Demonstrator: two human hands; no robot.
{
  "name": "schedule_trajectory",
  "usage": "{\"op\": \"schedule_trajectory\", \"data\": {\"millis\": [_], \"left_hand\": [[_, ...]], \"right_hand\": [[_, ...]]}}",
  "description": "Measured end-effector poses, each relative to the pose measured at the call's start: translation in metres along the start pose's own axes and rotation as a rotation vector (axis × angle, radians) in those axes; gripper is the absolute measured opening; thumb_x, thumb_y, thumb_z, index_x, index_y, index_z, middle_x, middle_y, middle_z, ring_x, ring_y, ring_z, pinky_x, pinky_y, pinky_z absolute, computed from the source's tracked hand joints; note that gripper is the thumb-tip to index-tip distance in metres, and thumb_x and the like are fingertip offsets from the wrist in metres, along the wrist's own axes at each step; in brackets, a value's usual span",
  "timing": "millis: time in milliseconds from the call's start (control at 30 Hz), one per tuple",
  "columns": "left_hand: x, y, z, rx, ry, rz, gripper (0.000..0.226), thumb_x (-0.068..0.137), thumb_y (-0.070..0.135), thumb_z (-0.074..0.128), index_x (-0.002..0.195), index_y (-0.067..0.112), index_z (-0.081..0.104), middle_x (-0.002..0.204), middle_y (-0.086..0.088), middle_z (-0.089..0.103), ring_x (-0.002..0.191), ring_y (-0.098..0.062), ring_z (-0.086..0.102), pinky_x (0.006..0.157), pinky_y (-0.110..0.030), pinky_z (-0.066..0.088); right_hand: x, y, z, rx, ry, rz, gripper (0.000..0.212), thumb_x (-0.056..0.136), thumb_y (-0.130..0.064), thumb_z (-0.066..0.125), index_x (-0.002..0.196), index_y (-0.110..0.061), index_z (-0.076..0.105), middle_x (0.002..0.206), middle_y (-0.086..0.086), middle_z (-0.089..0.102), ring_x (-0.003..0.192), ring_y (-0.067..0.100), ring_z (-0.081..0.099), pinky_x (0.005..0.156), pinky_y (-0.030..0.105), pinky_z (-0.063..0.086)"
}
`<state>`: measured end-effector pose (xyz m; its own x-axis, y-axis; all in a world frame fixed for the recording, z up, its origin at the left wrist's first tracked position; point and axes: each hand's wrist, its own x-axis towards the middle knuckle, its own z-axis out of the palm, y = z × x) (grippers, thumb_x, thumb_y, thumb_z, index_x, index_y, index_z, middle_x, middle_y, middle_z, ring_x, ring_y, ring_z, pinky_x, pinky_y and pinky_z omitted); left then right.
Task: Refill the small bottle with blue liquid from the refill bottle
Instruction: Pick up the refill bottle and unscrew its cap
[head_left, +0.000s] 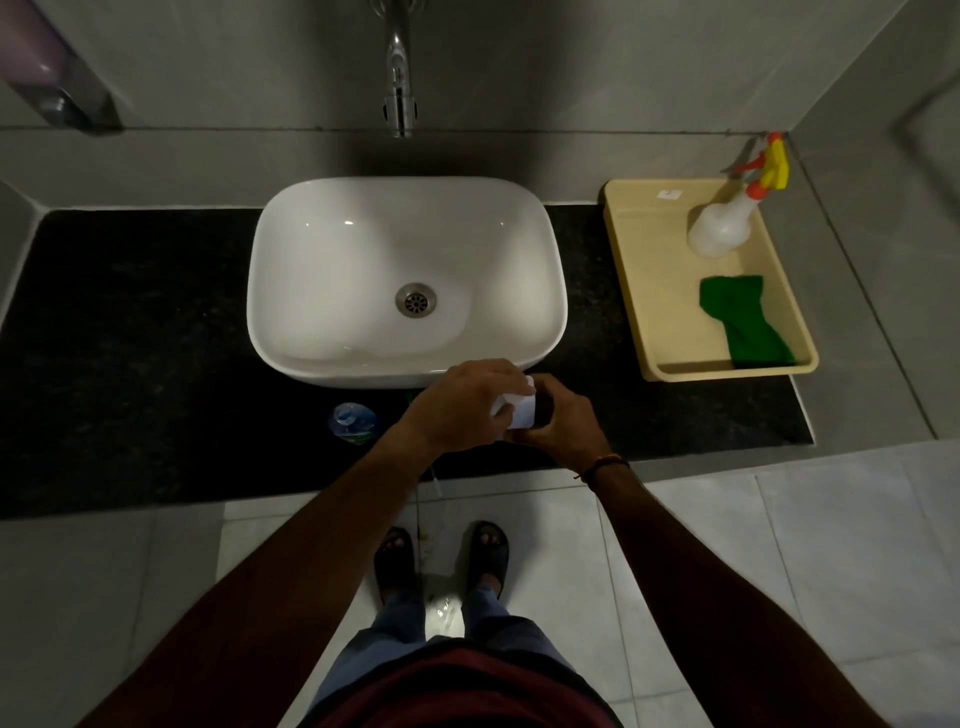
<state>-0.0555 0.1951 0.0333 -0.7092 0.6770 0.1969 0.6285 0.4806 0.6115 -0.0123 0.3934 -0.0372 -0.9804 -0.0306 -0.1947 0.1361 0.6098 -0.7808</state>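
Note:
Both hands meet over the front of the black counter (156, 364), just before the basin. My left hand (462, 405) comes from above and curls its fingers round a white container (522, 413), most of which the fingers hide. My right hand (566, 431) grips the same container from the right side and below, where a dark part shows. Whether it is the refill bottle or only its cap cannot be told. A small clear bottle (355, 422) with blue contents and a green label stands upright on the counter, left of my left wrist and apart from it.
A white basin (311, 270) fills the counter's middle, under a chrome faucet (399, 93). On the right, a beige tray (670, 332) holds a spray bottle (719, 228) and a green cloth (743, 322). A wall dispenser (57, 78) hangs at the upper left.

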Motion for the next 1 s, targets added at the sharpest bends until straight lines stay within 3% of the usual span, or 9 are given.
{"op": "schedule_trajectory", "data": {"millis": [100, 167, 267, 433, 567, 700, 800, 933, 1000], "left_hand": [[0.0015, -0.0001, 0.0002, 0.025, 0.059, -0.063, 0.034, 0.084, 0.028, 0.077, 0.114, 0.014, 0.071, 0.112, -0.003, 0.070, 0.095, -0.015, 0.067, 0.085, -0.032, 0.057], [0.0036, -0.0003, -0.0008, -0.013, 0.038, -0.066, 0.045, 0.079, 0.030, 0.080, 0.118, 0.013, 0.068, 0.116, -0.004, 0.069, 0.099, -0.015, 0.066, 0.089, -0.030, 0.056], [0.0023, -0.0028, -0.0010, -0.051, -0.023, -0.048, 0.047, 0.079, 0.019, 0.079, 0.124, 0.012, 0.068, 0.124, -0.008, 0.070, 0.110, -0.018, 0.066, 0.097, -0.031, 0.054], [-0.0001, -0.0045, -0.0008, -0.045, 0.049, -0.152, 0.043, 0.076, 0.028, 0.084, 0.115, 0.014, 0.070, 0.110, -0.003, 0.071, 0.093, -0.013, 0.065, 0.086, -0.034, 0.057], [0.0031, -0.0011, -0.0057, -0.092, -0.008, -0.078, 0.056, 0.077, 0.019, 0.079, 0.130, 0.013, 0.061, 0.130, -0.006, 0.065, 0.117, -0.016, 0.061, 0.101, -0.026, 0.049], [0.0068, -0.0023, -0.0060, -0.026, -0.067, -0.061, 0.040, 0.083, 0.020, 0.077, 0.121, 0.016, 0.070, 0.116, -0.004, 0.071, 0.100, -0.017, 0.066, 0.087, -0.034, 0.055], [0.0071, -0.0039, -0.0045, 0.024, -0.014, -0.113, 0.047, 0.076, 0.036, 0.084, 0.115, 0.015, 0.068, 0.109, -0.001, 0.066, 0.089, -0.009, 0.058, 0.081, -0.035, 0.056], [0.0068, 0.0014, -0.0030, -0.011, -0.030, -0.055, 0.062, 0.079, 0.026, 0.078, 0.136, 0.012, 0.056, 0.134, -0.005, 0.061, 0.118, -0.016, 0.058, 0.101, -0.026, 0.048], [0.0065, 0.0013, -0.0032, -0.003, -0.076, -0.025, 0.054, 0.081, 0.015, 0.076, 0.133, 0.013, 0.061, 0.131, -0.007, 0.065, 0.116, -0.018, 0.062, 0.100, -0.028, 0.050]], "right_hand": [[0.0009, 0.0001, -0.0009, 0.001, -0.015, -0.001, 0.076, 0.063, -0.038, 0.092, 0.129, -0.026, 0.055, 0.122, -0.004, 0.067, 0.110, 0.006, 0.061, 0.091, 0.017, 0.050], [0.0007, 0.0001, -0.0010, 0.010, -0.014, -0.003, 0.077, 0.062, -0.041, 0.091, 0.128, -0.026, 0.055, 0.122, -0.004, 0.067, 0.110, 0.007, 0.061, 0.091, 0.021, 0.050], [-0.0001, -0.0012, -0.0007, 0.009, -0.003, -0.008, 0.078, 0.060, -0.044, 0.091, 0.127, -0.029, 0.056, 0.119, -0.009, 0.066, 0.107, 0.004, 0.060, 0.086, 0.011, 0.045], [-0.0001, -0.0022, -0.0009, -0.007, -0.007, 0.009, 0.077, 0.061, -0.041, 0.092, 0.127, -0.028, 0.056, 0.118, -0.012, 0.064, 0.106, 0.002, 0.058, 0.082, 0.004, 0.039], [0.0010, -0.0015, 0.0007, -0.016, -0.009, 0.022, 0.077, 0.064, -0.036, 0.092, 0.131, -0.025, 0.055, 0.122, -0.006, 0.064, 0.107, 0.003, 0.057, 0.082, 0.004, 0.038], [0.0019, -0.0008, -0.0019, -0.001, -0.018, 0.010, 0.076, 0.061, -0.036, 0.093, 0.127, -0.026, 0.057, 0.117, -0.011, 0.065, 0.106, 0.005, 0.061, 0.085, 0.012, 0.046], [0.0014, -0.0014, -0.0022, 0.005, -0.024, 0.000, 0.077, 0.062, -0.039, 0.092, 0.127, -0.025, 0.055, 0.121, -0.007, 0.066, 0.109, 0.006, 0.061, 0.090, 0.019, 0.048], [0.0000, -0.0022, 0.0002, 0.005, -0.006, 0.021, 0.078, 0.060, -0.042, 0.092, 0.127, -0.032, 0.054, 0.115, -0.020, 0.060, 0.101, -0.009, 0.055, 0.082, 0.006, 0.040], [0.0000, -0.0012, -0.0006, 0.003, -0.006, 0.022, 0.079, 0.059, -0.039, 0.093, 0.128, -0.030, 0.055, 0.116, -0.017, 0.061, 0.103, -0.004, 0.057, 0.082, 0.007, 0.041]]}}
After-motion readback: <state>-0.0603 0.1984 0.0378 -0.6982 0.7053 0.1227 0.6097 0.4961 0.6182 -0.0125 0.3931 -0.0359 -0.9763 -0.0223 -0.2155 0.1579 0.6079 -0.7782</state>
